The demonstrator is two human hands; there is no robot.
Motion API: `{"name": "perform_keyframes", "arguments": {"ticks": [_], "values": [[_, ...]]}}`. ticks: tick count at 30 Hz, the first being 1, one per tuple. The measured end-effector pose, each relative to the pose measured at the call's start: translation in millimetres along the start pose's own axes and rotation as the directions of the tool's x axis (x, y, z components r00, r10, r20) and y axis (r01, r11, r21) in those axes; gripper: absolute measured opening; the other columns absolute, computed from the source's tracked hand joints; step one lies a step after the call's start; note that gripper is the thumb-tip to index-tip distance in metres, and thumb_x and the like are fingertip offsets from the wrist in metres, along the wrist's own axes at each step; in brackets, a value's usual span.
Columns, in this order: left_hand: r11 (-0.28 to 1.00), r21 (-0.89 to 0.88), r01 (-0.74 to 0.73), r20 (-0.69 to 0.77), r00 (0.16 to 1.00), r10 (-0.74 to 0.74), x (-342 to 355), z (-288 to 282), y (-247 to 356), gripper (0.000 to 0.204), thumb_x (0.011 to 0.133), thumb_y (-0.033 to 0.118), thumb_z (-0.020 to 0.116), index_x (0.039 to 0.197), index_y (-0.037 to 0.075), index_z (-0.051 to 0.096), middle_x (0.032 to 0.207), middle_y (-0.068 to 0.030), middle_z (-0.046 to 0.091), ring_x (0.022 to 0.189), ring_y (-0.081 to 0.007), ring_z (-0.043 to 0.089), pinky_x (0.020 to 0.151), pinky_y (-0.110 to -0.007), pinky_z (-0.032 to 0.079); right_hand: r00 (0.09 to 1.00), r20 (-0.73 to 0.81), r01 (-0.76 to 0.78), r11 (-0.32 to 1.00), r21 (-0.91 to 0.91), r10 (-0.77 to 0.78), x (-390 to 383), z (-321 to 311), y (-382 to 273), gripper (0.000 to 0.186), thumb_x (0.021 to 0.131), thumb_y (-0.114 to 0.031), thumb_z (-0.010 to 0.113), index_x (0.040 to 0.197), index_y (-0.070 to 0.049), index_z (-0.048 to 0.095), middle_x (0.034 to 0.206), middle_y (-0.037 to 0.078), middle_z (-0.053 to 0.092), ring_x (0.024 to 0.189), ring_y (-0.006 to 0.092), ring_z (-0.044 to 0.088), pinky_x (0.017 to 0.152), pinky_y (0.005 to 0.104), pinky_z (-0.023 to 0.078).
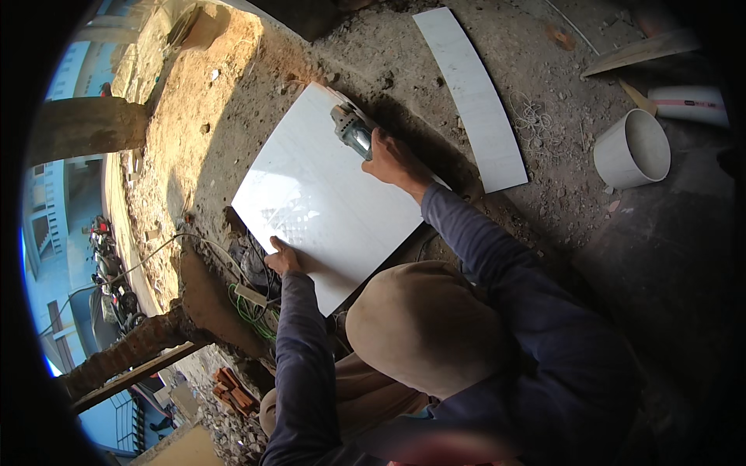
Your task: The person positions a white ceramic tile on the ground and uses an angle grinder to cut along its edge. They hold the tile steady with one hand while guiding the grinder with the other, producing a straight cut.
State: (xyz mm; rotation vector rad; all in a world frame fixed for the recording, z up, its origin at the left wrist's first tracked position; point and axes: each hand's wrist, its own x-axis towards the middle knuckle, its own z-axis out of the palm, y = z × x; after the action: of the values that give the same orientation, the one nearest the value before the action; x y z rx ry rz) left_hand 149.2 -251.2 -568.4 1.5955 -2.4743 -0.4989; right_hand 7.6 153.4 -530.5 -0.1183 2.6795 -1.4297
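A large glossy white tile lies tilted across the middle of the head view. My right hand is wrapped round the body of an angle grinder, whose front end sits at the tile's far right edge. The grinder's disc cannot be made out clearly. On the tile's near left edge, my left hand grips the rim, its underside fingers partly hidden. Both arms wear dark blue sleeves. A rounded brown cloth shape shows between my arms, close to the tile's near corner.
A long white tile strip lies on the dirt at far right. Beyond it are tangled string, a white bucket and a wooden board. Green cable and broken bricks lie at left, near a rough ledge.
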Motion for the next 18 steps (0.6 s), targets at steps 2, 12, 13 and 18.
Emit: {"name": "perform_keyframes", "arguments": {"ticks": [2, 12, 13, 18], "values": [[1.0, 0.019, 0.005, -0.022, 1.0, -0.005, 0.9, 0.3, -0.1, 0.1, 0.092, 0.079, 0.055, 0.123, -0.017, 0.055, 0.12, -0.0379, 0.065, 0.115, -0.0511, 0.065, 0.099, -0.055, 0.052, 0.998, 0.029, -0.057, 0.998, 0.0, 0.057, -0.6, -0.7, -1.2, 0.062, 0.08, -0.02, 0.073, 0.128, 0.015, 0.053, 0.116, 0.038, 0.067, 0.106, 0.0502, 0.069, 0.091, 0.0509, 0.059], [0.997, 0.041, 0.071, 0.039, 0.997, -0.073, 8.0, 3.3, -2.8, 0.099, 0.093, 0.078, 0.055, 0.131, -0.014, 0.052, 0.13, -0.0364, 0.062, 0.121, -0.0506, 0.062, 0.104, -0.057, 0.049, 0.997, 0.036, -0.073, 0.997, -0.007, 0.073, -7.4, -7.0, -4.6, 0.061, 0.08, -0.02, 0.073, 0.128, 0.013, 0.054, 0.118, 0.037, 0.067, 0.107, 0.0489, 0.069, 0.09, 0.0505, 0.06], [0.998, 0.025, 0.055, 0.019, 0.998, -0.055, 7.1, 3.0, -2.4, 0.099, 0.093, 0.078, 0.055, 0.13, -0.014, 0.052, 0.129, -0.0365, 0.063, 0.12, -0.0506, 0.062, 0.103, -0.056, 0.05, 0.996, 0.04, -0.073, 0.997, -0.009, 0.074, -8.1, -8.0, -4.6, 0.061, 0.08, -0.02, 0.073, 0.128, 0.013, 0.054, 0.118, 0.037, 0.067, 0.107, 0.0489, 0.069, 0.09, 0.0505, 0.06], [0.999, 0.032, 0.02, -0.012, 1.0, -0.02, 2.5, 0.7, -0.2, 0.098, 0.094, 0.077, 0.055, 0.125, -0.016, 0.054, 0.122, -0.037, 0.065, 0.116, -0.051, 0.064, 0.1, -0.055, 0.052, 0.998, 0.034, -0.043, 0.999, -0.033, 0.044, -12.1, -11.0, -4.6, 0.059, 0.08, -0.019, 0.073, 0.125, 0.014, 0.055, 0.117, 0.038, 0.067, 0.106, 0.0491, 0.069, 0.09, 0.0505, 0.059]]}}
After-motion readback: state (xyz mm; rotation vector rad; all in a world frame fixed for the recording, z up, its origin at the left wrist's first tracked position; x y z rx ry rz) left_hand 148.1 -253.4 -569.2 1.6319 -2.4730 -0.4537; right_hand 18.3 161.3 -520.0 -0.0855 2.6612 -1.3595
